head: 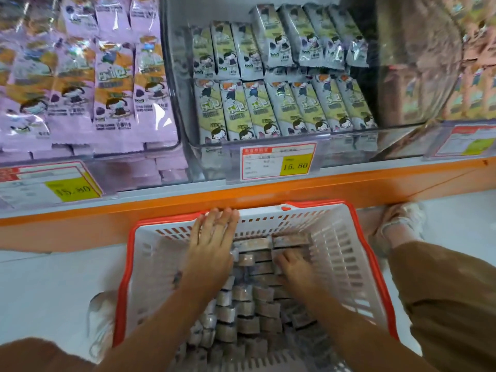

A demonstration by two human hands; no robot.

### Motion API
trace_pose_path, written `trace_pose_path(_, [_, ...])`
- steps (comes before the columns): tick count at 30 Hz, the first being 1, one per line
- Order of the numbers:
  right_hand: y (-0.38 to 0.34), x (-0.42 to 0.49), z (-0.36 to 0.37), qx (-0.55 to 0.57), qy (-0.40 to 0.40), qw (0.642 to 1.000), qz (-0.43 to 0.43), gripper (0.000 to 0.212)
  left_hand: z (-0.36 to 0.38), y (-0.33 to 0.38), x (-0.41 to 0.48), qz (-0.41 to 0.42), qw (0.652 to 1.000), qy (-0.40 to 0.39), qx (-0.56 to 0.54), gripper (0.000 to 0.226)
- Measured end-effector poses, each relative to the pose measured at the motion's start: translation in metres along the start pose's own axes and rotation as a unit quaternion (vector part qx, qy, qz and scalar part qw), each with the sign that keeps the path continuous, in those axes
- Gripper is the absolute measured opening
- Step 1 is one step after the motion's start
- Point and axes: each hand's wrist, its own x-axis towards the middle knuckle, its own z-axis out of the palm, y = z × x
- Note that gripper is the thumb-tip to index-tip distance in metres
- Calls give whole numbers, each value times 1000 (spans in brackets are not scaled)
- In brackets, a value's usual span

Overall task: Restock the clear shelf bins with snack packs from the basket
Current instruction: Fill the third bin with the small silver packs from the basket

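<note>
Red-rimmed basket (126, 277) sits on the floor under the shelf; the person's left hand (212, 237) lies flat over its far end, fingers straight, holding nothing; the snack packs (247, 302) stand on edge in tight rows inside, small film wrappers, probably light, soft and a bit slippery, so pinching a few by their sides looks easiest; right hand (292, 264) is down among them, can't tell if it grips any; up top, left bin (166, 150) is stuffed with purple packs; middle bin (177, 84) holds two rows of green ones.
</note>
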Motion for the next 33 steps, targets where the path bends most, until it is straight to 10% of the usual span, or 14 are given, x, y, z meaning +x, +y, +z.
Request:
trace_pose_path(8, [3,2,-14,-25,61,998,-2,45,-2,0,1,1,1000,-6,-3,100])
trace_pose_path(18, [-16,-33,-97,394,115,912,-13,41,-25,10,3,-21,999,-42,-28,97])
trace_pose_path(26, [-44,-53,-154,517,192,831,-66,32,-59,15,3,42,979,-47,-192,69])
trace_pose_path(33, [-53,-88,-201,469,179,853,-145,34,-103,12,6,6,937,19,-349,40])
